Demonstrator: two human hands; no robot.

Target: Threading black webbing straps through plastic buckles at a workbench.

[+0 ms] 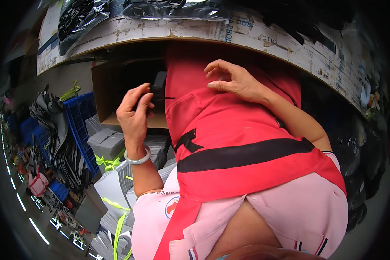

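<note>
My left hand (135,110), with a pale bangle (138,157) round its wrist, is raised beside the opening of a cardboard box (106,93). Its fingers curl loosely toward the thumb, a gap shows between them, and I make out nothing held. Just past its fingertips are a dark grey block-like thing (159,82) and a thin black strip (169,98). In front of my red apron (229,117) hovers my right hand (238,82), bent at the wrist, thumb and fingers apart, holding nothing.
A worn white board table (264,41) crosses ahead, bearing clear plastic bags (84,21) of black parts. To the left are bundled grey sheets (110,143) with yellow-green ties, a blue crate (81,130) and hanging dark strips (58,134). Dark plastic bags (355,160) stand right.
</note>
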